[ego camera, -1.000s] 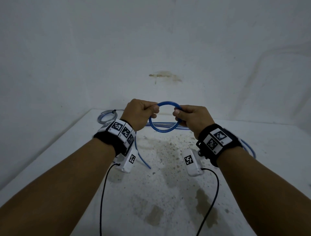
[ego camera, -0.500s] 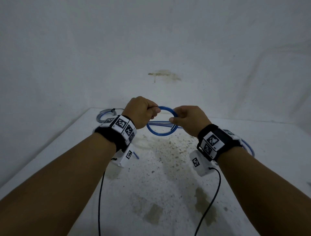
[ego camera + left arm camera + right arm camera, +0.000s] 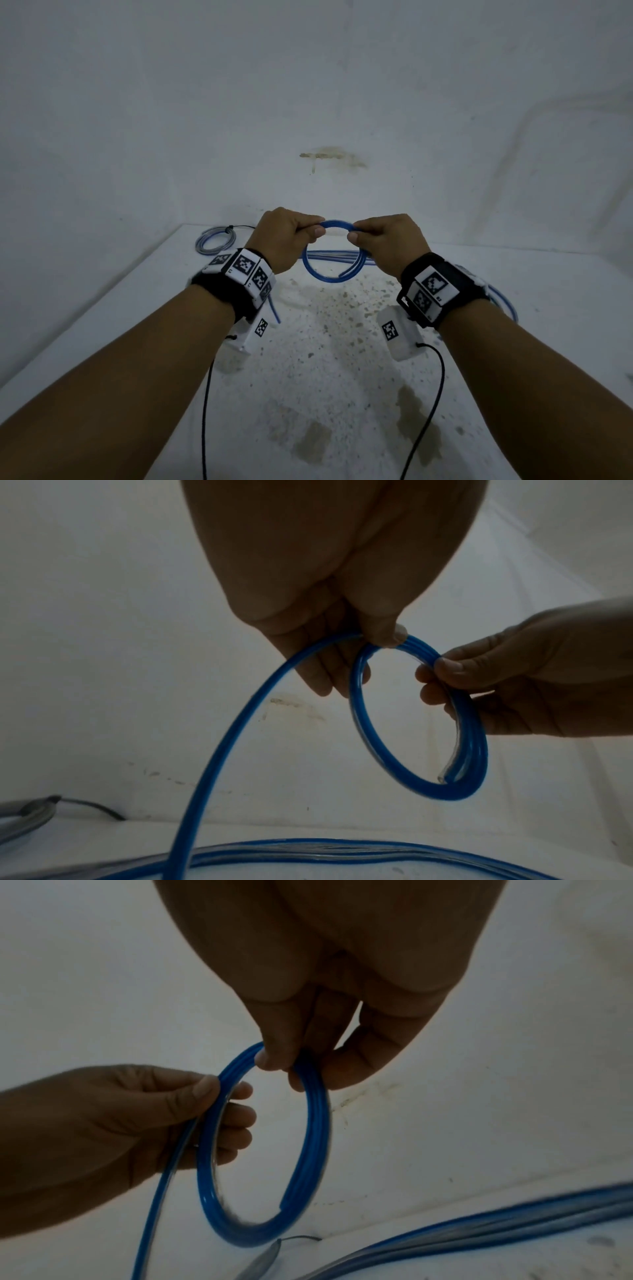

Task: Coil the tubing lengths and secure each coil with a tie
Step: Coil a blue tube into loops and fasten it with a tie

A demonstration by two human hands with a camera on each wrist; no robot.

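Note:
Both hands hold a small coil of blue tubing upright above the white table. My left hand pinches the coil's top left; its thumb and fingers are curled round the strands. My right hand pinches the top right. A cut tube end lies inside the coil's lower turn. From the left hand a loose tail of the tube hangs down toward the table.
More blue tubing lies stretched along the table's far side and loops at the right. A tied clear-blue coil sits in the far left corner. White walls close in behind and at the left.
Both hands slid up along the coil and came closer together at its top. The coil has turned a little, and the loose tail has swung nearer the left wrist.

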